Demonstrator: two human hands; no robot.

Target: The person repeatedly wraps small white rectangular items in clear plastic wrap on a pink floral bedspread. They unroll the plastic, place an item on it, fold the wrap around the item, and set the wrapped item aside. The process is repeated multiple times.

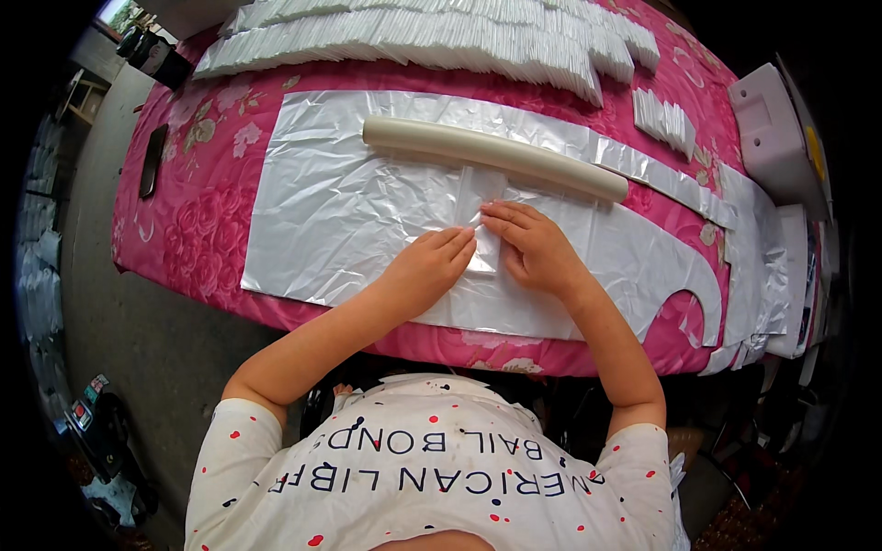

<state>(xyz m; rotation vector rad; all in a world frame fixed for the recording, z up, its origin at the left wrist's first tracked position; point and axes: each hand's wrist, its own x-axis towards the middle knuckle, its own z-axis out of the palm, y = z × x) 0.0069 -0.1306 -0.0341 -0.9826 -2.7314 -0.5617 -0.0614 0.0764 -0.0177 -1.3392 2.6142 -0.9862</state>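
Observation:
A stack of thin white plastic sheets [312,202], cut with a deep curve at the right like disposable aprons, lies on the table. On top of it, a small folded piece of white plastic film [480,261] runs between my hands. My left hand [435,264] presses its fingertips together at the left edge of that folded film. My right hand [535,246] grips the right side, its fingers bent and thumb below. Just beyond my hands, a long beige tube [496,156] rests slantwise across the sheets.
Rows of folded white packets [413,41] line the table's far side, with a smaller bunch of packets [663,122] at the right. A dark phone [153,162] lies at left on the pink flowered tablecloth [207,230]. White foam boxes [776,138] stand by the right edge.

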